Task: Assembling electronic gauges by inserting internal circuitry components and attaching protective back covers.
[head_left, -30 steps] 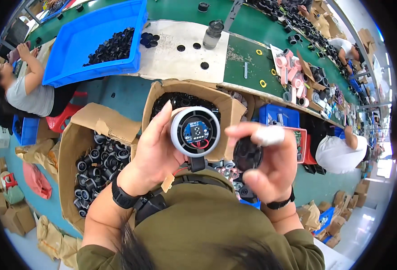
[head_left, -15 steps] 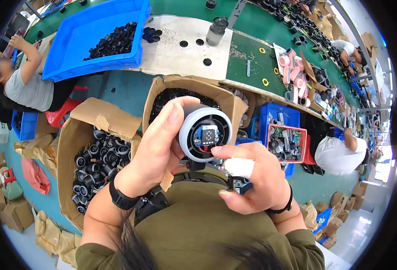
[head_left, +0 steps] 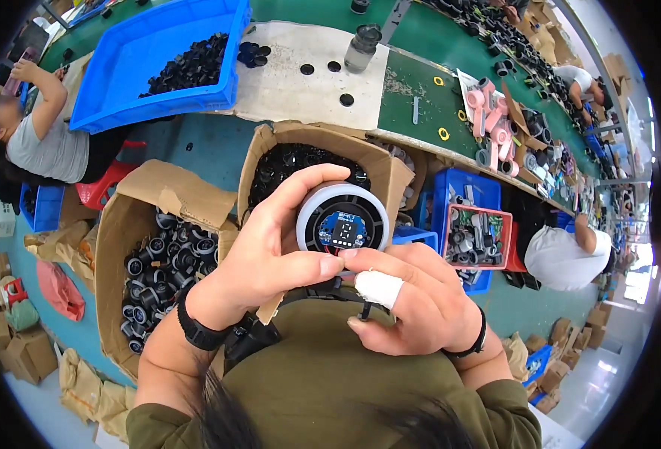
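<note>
My left hand [head_left: 259, 258] is closed round a round grey-rimmed housing [head_left: 305, 217], its open face turned up toward me. Inside the black interior of the housing lies a small blue circuit board [head_left: 348, 230] with a dark digit display. Red wire shows faintly at the board's lower edge. My right hand [head_left: 439, 303] rests against the near rim with its index fingertip, close to my left thumb. White wrapping [head_left: 378, 288] covers one of its fingers. Between the right thumb and fingers sticks out a thin dark tool [head_left: 366, 309]; most of it is hidden, so its kind is unclear.
A carton of black-and-grey round parts [head_left: 154, 280] stands to the left. Behind my hands is a carton of dark parts [head_left: 289, 161]. On the bench sit a blue tray [head_left: 151, 105] and a glass jar [head_left: 362, 49]. A pink crate [head_left: 480, 266] lies right; co-workers sit on both sides.
The circuit board has tilted flatter into the housing and shows more of its face. My left thumb has come across to the near rim, and my right fingers have shifted slightly left.
</note>
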{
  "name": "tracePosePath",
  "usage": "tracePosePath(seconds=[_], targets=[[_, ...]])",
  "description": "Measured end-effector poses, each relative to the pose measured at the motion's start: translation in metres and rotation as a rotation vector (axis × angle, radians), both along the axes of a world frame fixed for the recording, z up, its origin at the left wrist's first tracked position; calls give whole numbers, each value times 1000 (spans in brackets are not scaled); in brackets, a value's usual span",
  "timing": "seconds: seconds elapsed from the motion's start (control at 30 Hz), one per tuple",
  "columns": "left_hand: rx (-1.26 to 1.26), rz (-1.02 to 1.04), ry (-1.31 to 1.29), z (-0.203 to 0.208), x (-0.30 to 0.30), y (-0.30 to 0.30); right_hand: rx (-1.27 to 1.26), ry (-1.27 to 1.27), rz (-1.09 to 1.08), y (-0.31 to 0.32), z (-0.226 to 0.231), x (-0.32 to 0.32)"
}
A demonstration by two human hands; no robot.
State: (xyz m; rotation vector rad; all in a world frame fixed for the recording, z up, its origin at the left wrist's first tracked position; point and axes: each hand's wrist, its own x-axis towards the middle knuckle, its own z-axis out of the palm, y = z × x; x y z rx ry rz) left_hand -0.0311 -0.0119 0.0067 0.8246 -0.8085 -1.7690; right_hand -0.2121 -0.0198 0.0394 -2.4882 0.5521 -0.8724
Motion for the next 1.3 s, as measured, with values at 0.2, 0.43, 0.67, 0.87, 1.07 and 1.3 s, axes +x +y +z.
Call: tracePosePath(seconds=[0.2,0.43,0.67,0.87,1.07,1.3], targets=[[-27,5,-16,-2,0,-2,162,-39,33,0,2,-2],[-10,126,-123,0,-3,-3,558,-431,-191,-3,0,-11],[-207,239,-238,6,-8,4,381,-328,-151,-14,-7,-1],[-282,343,-442,1,-9,7,483,-457,-202,-9,-9,0],[-408,349,-645,1,-7,10,419,-341,-178,-13,-7,0],[-416,322,-684,3,-10,12,363,-338,-185,-12,-12,2]])
